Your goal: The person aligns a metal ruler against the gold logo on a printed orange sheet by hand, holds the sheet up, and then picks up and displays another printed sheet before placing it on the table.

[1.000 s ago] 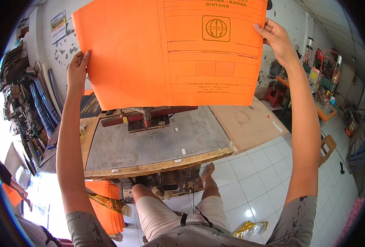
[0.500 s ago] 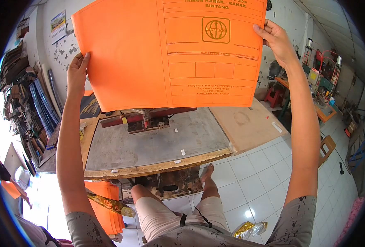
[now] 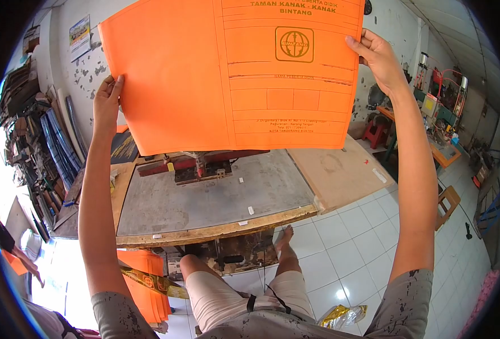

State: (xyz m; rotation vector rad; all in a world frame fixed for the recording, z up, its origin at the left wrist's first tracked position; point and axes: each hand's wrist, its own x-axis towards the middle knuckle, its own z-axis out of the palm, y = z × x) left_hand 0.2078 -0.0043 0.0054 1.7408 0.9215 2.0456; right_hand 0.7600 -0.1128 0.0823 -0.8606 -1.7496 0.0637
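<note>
An orange folder cover, opened flat and printed with dark gold lettering, lines and a globe logo on its right half, is held up in front of me. Its top edge runs out of view. My left hand pinches the left edge, thumb on the near face. On the right edge, my right hand grips higher up, fingers behind the sheet. Beneath the cover stands a press table with a grey metal plate. The red and dark press mechanism is partly hidden by the sheet.
Stacked orange sheets and a gold foil strip lie low by my left leg. Crumpled foil rests on the tiled floor. A wooden board adjoins the plate. Another person's arm shows at far left.
The cover and both my hands have dropped very slightly, showing more of the top lettering. The other person's arm at far left has shifted a little.
</note>
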